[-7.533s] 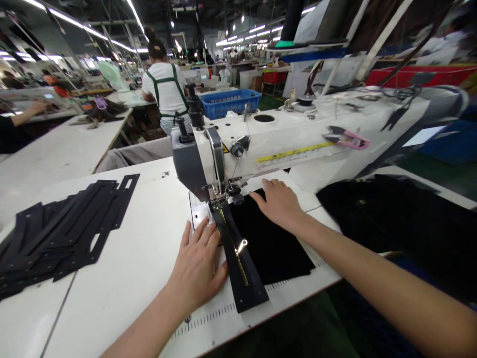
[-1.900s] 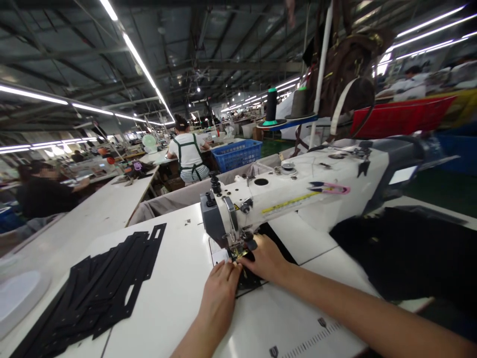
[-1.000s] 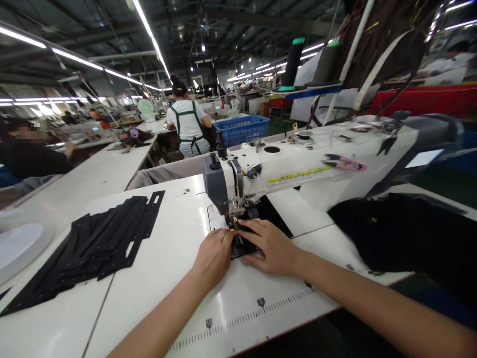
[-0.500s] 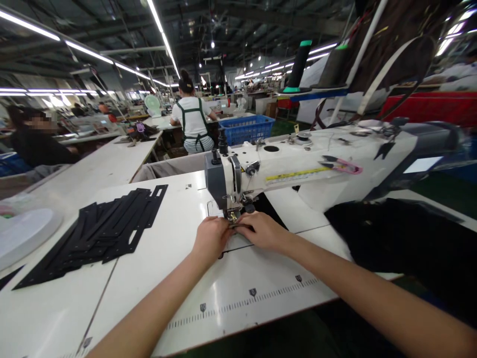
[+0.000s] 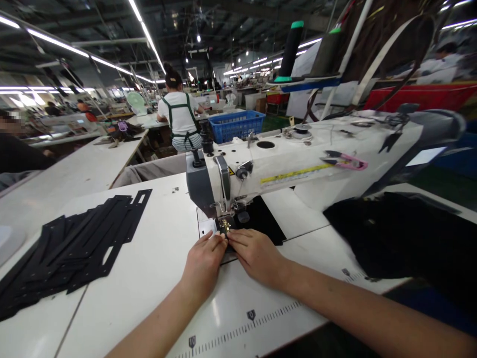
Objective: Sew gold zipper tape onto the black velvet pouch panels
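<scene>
A white sewing machine [image 5: 298, 154] stands on the table, its brass-coloured presser foot [image 5: 225, 225] lowered close to the bed. Black fabric [image 5: 263, 221] lies flat under the machine arm and reaches to my fingers. My left hand [image 5: 204, 261] is just in front of the foot, fingers pressed together at the fabric's edge. Beside it, fingertips almost meeting the left ones, my right hand [image 5: 257, 254] presses on the same fabric with its fingers together. Both hands partly hide the fabric between them.
Flat black strips with slots [image 5: 82, 238] are piled on the left of the table. More black cloth [image 5: 380, 233] lies at the right. Pink-handled thread snips [image 5: 345, 160] rest on the machine arm. Behind are a blue basket [image 5: 238, 124] and a co-worker [image 5: 181, 117].
The view has shifted slightly. My fingers have gone from pinching the raised fabric edge to lying lower and flatter at the foot, and more fabric shows under the machine arm.
</scene>
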`<state>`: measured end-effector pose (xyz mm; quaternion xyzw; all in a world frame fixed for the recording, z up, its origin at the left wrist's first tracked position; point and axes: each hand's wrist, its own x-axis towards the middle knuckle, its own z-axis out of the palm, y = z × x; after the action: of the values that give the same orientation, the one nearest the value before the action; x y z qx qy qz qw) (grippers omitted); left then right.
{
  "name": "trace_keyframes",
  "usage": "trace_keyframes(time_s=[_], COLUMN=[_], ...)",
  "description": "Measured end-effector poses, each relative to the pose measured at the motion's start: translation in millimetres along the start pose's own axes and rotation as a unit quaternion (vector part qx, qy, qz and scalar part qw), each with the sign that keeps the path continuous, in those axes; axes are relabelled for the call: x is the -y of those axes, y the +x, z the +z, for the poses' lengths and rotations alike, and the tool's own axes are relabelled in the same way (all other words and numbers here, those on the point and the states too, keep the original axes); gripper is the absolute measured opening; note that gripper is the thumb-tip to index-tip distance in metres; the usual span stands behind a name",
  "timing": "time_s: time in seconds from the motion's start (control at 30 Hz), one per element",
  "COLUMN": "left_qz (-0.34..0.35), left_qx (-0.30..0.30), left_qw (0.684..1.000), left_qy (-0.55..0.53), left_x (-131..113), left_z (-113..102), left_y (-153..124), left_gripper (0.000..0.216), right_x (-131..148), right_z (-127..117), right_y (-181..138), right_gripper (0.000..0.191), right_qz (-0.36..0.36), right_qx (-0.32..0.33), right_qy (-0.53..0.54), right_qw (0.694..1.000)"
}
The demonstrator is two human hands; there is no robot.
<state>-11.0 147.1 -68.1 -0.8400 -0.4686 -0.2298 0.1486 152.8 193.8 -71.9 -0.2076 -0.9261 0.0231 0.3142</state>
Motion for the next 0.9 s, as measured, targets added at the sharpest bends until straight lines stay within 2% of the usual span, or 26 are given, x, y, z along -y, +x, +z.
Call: trace_keyframes(time_s=[0.4,0.53,0.63,0.73,0.9], left_qz=[-0.002,-0.026,-0.037,-0.023,0.022], left_qx=[-0.008,0.011,0.002,-0.006,0.018], left_qw=[1.000,0.999,0.999,0.999,1.000], left_qy=[-0.005,-0.019,-0.028,-0.027,-0.007], left_x=[15,12,7,6,12], left_z=[4,-2,-9,-9,-5], left_y=[12,7,-1,-7,-6], left_gripper=[0.025,0.019,0.020,0.019,0.021], right_x=[-11,-5,-2,-4,-10], right_z=[13,10,9,10,11], right_y=[8,6,0,-4,-2], right_gripper=[0.024,0.024,0.028,0.027,0.026], right_qz=[0.017,0.017,0.009,-0.014,-0.031], right_qx=[-0.011,-0.014,-0.005,0.004,0.009], right_qy=[-0.018,-0.030,-0.060,-0.079,-0.082], right_qw=[1.000,0.999,0.998,0.997,0.996])
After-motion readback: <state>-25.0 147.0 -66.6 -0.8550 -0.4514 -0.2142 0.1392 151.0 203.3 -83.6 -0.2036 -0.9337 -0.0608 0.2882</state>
